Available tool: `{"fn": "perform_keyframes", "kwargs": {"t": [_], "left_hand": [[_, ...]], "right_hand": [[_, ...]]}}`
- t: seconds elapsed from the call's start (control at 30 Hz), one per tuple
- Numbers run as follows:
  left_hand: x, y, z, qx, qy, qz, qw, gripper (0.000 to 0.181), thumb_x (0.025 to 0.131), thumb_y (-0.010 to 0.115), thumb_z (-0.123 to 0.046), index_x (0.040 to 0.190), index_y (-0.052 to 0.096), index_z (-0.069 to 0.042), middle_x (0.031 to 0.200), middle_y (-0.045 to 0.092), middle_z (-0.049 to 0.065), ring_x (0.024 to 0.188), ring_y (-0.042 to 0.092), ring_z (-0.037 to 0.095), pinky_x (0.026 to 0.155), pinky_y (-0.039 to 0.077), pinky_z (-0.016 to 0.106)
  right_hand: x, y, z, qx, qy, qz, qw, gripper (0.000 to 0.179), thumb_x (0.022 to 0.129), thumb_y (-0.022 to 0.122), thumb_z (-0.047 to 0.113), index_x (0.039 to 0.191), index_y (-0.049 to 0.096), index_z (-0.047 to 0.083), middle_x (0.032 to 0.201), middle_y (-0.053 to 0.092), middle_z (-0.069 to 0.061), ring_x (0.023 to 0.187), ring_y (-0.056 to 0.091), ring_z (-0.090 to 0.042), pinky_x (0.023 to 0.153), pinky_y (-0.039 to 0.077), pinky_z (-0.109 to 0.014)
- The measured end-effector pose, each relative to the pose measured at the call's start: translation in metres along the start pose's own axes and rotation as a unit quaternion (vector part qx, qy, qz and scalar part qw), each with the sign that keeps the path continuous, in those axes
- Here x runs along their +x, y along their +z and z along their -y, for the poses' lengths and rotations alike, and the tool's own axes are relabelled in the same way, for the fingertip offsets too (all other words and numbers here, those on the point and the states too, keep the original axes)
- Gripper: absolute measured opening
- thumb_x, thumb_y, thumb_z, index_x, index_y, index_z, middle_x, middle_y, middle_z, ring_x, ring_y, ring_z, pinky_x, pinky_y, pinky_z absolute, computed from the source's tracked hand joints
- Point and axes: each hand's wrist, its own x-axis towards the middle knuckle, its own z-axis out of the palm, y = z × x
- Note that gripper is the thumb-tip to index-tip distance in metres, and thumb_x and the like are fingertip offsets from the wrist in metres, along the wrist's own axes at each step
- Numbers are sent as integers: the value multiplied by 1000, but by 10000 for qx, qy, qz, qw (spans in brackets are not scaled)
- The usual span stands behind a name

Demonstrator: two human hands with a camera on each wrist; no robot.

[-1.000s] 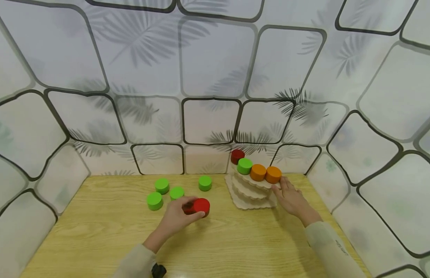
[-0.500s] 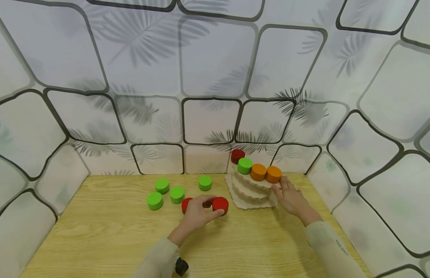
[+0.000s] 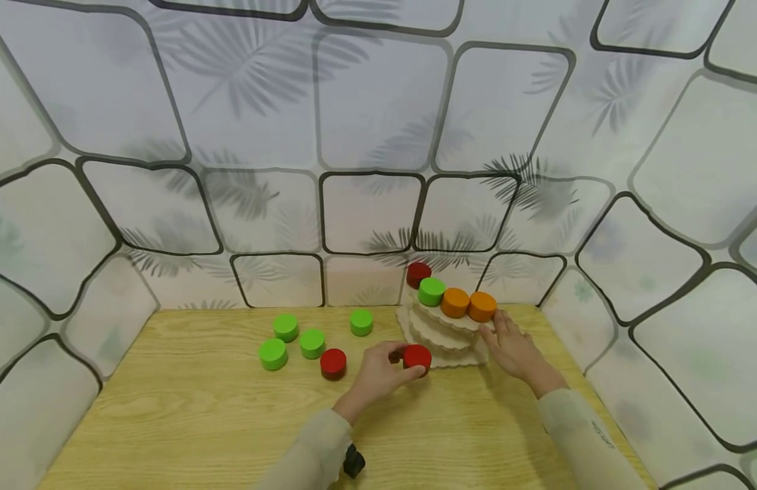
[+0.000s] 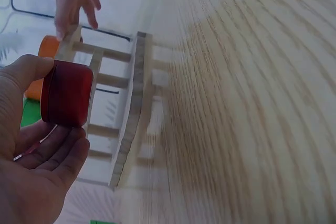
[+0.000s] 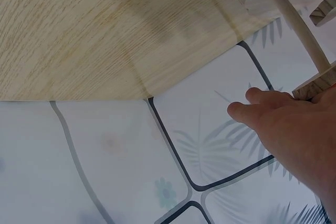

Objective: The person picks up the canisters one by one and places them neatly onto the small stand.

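Observation:
My left hand (image 3: pixel 378 374) pinches a red round block (image 3: pixel 417 359) between thumb and fingertips, above the table in front of the stand. In the left wrist view the same red block (image 4: pixel 67 94) overlaps the tiered wooden stand (image 4: pixel 134 98) with its round posts. The stand (image 3: pixel 442 337) has scalloped shelves; along its top sit a red block (image 3: pixel 418 275), a green block (image 3: pixel 431 291) and two orange blocks (image 3: pixel 455 303). My right hand (image 3: pixel 515 350) rests at the top shelf's right end, fingers extended. In the right wrist view, its fingers (image 5: pixel 242 111) reach past the shelf end (image 5: pixel 315 83).
Another red block (image 3: pixel 333 365) lies on the table (image 3: pixel 200 422) left of my left hand. Several green blocks, one of them a green block (image 3: pixel 313 344), lie farther left and back. A patterned wall (image 3: pixel 372 218) closes off the table behind and at the sides.
My left hand has carried the red block rightward to the front of the stand, away from the other red block, which now shows fully. My right hand has stayed at the stand.

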Motion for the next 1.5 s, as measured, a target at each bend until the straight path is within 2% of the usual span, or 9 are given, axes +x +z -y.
{"fn": "perform_keyframes", "kwargs": {"t": [0.17, 0.43, 0.63, 1.07, 1.3, 1.5], "left_hand": [[10, 15, -2, 129, 184, -15, 9997, 46, 87, 88, -28, 124, 76, -4, 116, 76, 12, 100, 69, 26, 83, 57, 27], [27, 31, -7, 249, 107, -115, 9996, 48, 87, 88, -29, 125, 75, -4, 116, 77, 9, 100, 70, 25, 85, 57, 25], [33, 35, -10, 155, 57, -162, 9997, 47, 88, 88, -29, 126, 75, -5, 116, 77, 8, 100, 70, 22, 85, 56, 24], [47, 43, -14, 99, 345, -181, 9992, 42, 89, 87, -26, 127, 76, -12, 114, 77, 7, 96, 68, 16, 80, 55, 22], [52, 47, -16, 243, 324, -243, 9989, 44, 89, 86, -27, 128, 76, -9, 115, 77, 8, 96, 68, 14, 79, 56, 21], [55, 51, -16, -2, 220, -271, 9994, 44, 89, 87, -26, 127, 76, -7, 114, 78, 9, 95, 70, 14, 78, 57, 20]], "right_hand": [[1, 0, -1, -31, 31, 1, 10000, 86, 114, 17, 56, 163, 4, -14, 170, 3, -37, 157, 10, -57, 121, 11, -80], [2, 1, -3, -52, 24, -52, 10000, 87, 114, 17, 57, 163, 5, -14, 170, 3, -37, 157, 10, -56, 120, 11, -80], [2, 2, -4, -34, 46, -87, 9999, 85, 114, 17, 55, 163, 6, -14, 171, 4, -37, 157, 11, -56, 121, 12, -80], [3, 4, -3, -68, 56, -138, 9999, 87, 114, 15, 57, 163, 8, -14, 171, 5, -35, 158, 12, -54, 121, 12, -79], [4, 4, -3, -97, 39, -166, 9998, 85, 114, 16, 56, 163, 8, -13, 171, 7, -36, 158, 13, -54, 121, 14, -79], [4, 4, -4, -116, 17, -177, 9998, 85, 114, 16, 56, 163, 9, -14, 171, 7, -36, 157, 13, -55, 121, 14, -79]]}}
